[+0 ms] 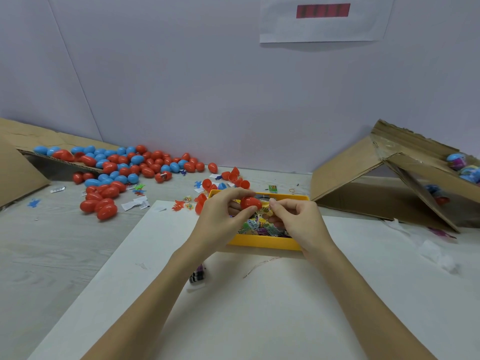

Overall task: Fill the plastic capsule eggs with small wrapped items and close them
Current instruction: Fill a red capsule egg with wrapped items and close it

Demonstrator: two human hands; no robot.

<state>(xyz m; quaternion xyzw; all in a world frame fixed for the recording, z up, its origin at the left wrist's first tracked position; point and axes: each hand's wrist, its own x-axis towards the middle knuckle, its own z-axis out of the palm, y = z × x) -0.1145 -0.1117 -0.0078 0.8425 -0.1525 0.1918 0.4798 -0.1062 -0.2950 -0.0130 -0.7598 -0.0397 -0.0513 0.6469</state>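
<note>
Above the yellow tray (262,242) my left hand (220,216) grips a red egg half (250,203), its open side turned toward my right hand. My right hand (298,219) pinches a small yellow wrapped item (265,209) right at the mouth of that half. The tray holds several colourful wrapped items (255,226). Loose red egg halves (235,176) lie just behind the tray. A large pile of red and blue eggs (124,165) spreads over the far left of the table.
A flattened cardboard sheet (23,162) lies at the far left under part of the pile. A tipped cardboard box (389,183) at the right holds several filled eggs. A white board (259,307) covers the near table. A purple wrapped item (198,274) lies under my left forearm.
</note>
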